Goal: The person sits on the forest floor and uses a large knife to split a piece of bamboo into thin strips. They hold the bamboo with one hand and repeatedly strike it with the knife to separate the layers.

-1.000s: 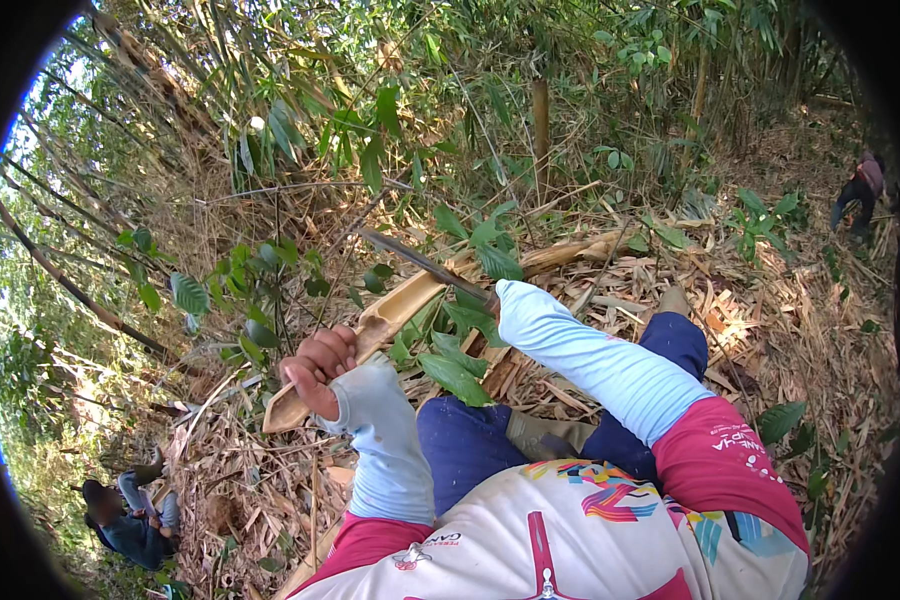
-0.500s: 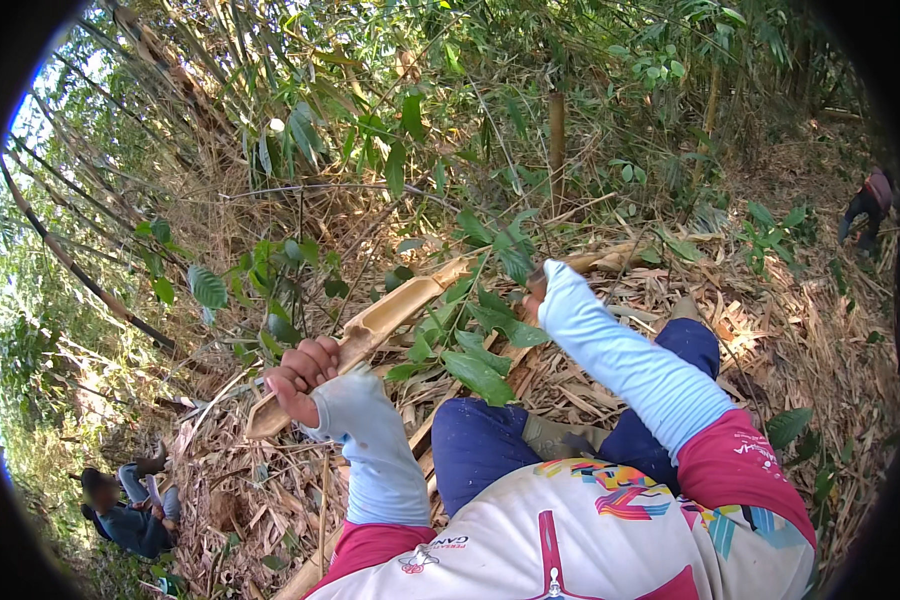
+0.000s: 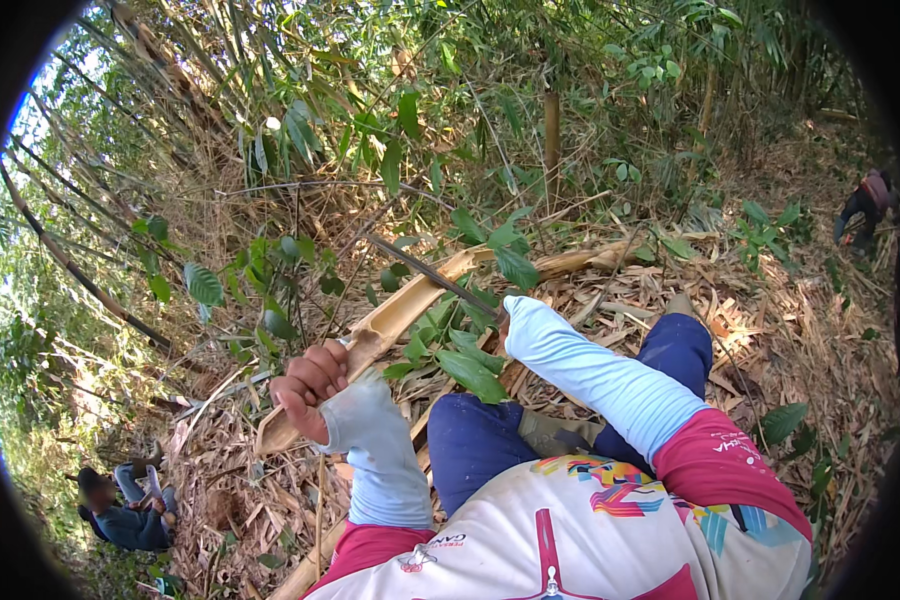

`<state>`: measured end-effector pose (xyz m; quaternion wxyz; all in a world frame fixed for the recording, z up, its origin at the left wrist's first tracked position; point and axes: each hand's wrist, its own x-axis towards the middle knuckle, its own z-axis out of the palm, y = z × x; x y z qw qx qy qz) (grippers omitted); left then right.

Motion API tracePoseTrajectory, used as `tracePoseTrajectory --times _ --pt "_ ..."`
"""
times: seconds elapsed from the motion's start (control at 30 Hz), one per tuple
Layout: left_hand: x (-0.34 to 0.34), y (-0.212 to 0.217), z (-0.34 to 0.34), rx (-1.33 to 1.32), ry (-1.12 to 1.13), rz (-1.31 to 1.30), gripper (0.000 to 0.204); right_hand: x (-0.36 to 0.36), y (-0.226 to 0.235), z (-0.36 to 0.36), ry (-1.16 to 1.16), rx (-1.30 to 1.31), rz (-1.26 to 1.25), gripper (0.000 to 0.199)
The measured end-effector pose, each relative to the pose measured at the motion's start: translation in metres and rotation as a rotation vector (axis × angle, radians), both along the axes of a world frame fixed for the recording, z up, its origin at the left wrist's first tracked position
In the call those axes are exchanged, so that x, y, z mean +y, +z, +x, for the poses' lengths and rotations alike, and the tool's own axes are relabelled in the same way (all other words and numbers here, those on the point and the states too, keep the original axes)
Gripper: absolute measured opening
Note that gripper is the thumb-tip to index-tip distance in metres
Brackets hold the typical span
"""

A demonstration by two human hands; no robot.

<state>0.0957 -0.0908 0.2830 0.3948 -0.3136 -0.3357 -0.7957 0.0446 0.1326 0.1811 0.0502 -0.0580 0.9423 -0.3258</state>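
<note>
My left hand point(image 3: 310, 388) is closed around the near part of a split bamboo piece point(image 3: 402, 310), pale and hollowed like a trough, with a node ridge across it. The piece slants up and away to the right. In my right hand point(image 3: 504, 328), mostly hidden by the light blue sleeve, is a long dark blade like a machete point(image 3: 432, 275). That blade lies across the bamboo's far part, its tip pointing to the upper left. Whether its edge touches the bamboo, I cannot tell.
Green leaves point(image 3: 470, 372) grow between my hands. Dry husks and chips point(image 3: 610, 335) cover the ground around my legs point(image 3: 475, 440). Bamboo stems point(image 3: 552, 135) stand ahead. A seated person point(image 3: 135, 510) is at the lower left, and another person point(image 3: 868, 205) is at the far right.
My right hand has moved left and slightly down, and the blade now shows across the bamboo's far part. My left hand and the bamboo have shifted slightly.
</note>
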Motion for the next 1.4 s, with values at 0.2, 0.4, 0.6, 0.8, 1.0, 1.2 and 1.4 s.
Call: tracePoseTrajectory --times 0.2,0.4,0.6,0.8,1.0,1.2,1.4 --pt "0.01 -0.01 -0.006 -0.074 0.112 0.01 0.041 0.007 0.001 -0.026 0.015 -0.044 0.118 0.029" --pt "0.022 -0.026 -0.021 -0.089 0.174 0.097 0.038 0.01 0.004 -0.052 0.026 -0.076 0.224 0.027" --pt "-0.004 -0.008 -0.013 0.148 0.264 -0.449 0.037 0.039 0.024 -0.072 -0.114 -0.09 0.513 0.02" --pt "-0.006 0.041 -0.015 0.075 0.16 0.003 0.043 0.149 -0.051 -0.075 -0.402 -0.081 0.308 0.034" --pt "-0.035 0.023 -0.013 0.069 -0.13 0.075 0.041 0.103 -0.009 -0.009 -0.455 -0.033 -0.668 0.022" --pt "-0.035 0.024 -0.005 0.068 -0.292 0.127 0.039 0.068 0.028 0.004 -0.288 0.111 -1.164 0.026" --pt "-0.025 0.023 0.004 0.034 -0.351 0.206 0.035 0.026 0.064 0.006 -0.274 0.094 -1.535 0.033"
